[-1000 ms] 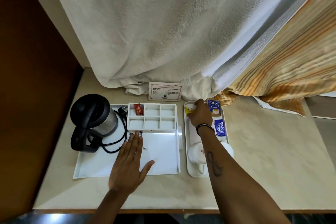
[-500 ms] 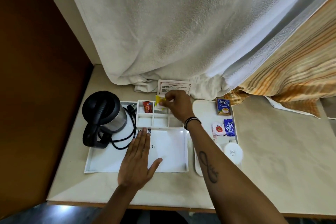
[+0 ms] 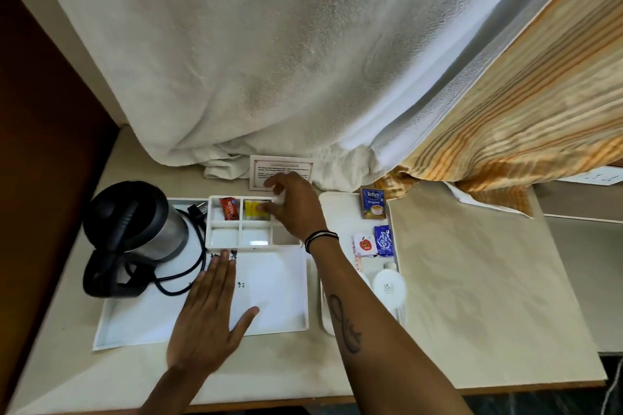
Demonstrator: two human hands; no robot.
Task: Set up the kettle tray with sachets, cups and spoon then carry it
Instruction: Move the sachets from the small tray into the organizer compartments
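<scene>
We saw the white kettle tray point(image 3: 273, 320) lying on a beige counter point(image 3: 472, 296), with the black and steel kettle point(image 3: 135, 226) standing on its left part, its black cord point(image 3: 188, 266) looped beside it. At the tray's far edge sat a white divider point(image 3: 254, 229) of 6 compartments in 2 rows. The far-left compartment held a red sachet point(image 3: 229, 208), and the far-middle compartment held a yellow sachet point(image 3: 254, 209).

The right hand point(image 3: 296, 209) reached over the divider's right end, its fingers loosely spread; the thumb tip touched the yellow sachet, but we could not tell whether it pinched it or only pressed on it. The left hand point(image 3: 210, 317) lay flat and open, palm down on the tray floor, fingertips point(image 3: 224, 256) just short of the divider's near wall, holding nothing.

To the right, a second white tray point(image 3: 337, 205) lay just beside the kettle tray. On it we saw a blue Tetley sachet point(image 3: 373, 203) at the far end, then a white sachet with a red mark point(image 3: 364, 243) touching a blue sachet point(image 3: 383, 241), and nearer still a white cup point(image 3: 390, 286), partly hidden by the right forearm. A printed card point(image 3: 283, 168) stood behind the divider against a hanging white towel point(image 3: 269, 61), with a striped orange cloth point(image 3: 522, 111) to its right.
</scene>
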